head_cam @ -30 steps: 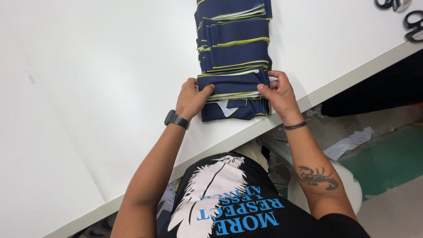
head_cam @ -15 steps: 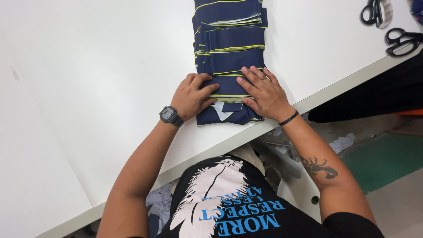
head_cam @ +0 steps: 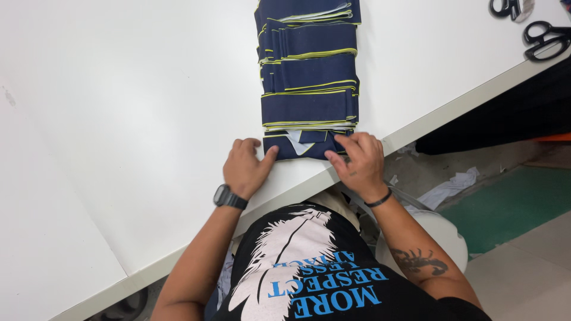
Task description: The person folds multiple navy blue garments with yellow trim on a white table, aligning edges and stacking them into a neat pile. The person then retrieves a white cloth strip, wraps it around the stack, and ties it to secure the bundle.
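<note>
A white worktable [head_cam: 137, 119] carries a long row of overlapping navy fabric pieces [head_cam: 309, 65] edged in yellow, running away from the worker's hands. Both hands frame the nearest piece [head_cam: 297, 147] at the table's edge: the left hand [head_cam: 245, 167], loosely curled, presses its left end; the right hand [head_cam: 357, 159], fingers bent, pinches its right end. The step looks like squaring this piece against the row; a light, even nudge seems needed. Scissors [head_cam: 544, 38] lie well off to the right.
</note>
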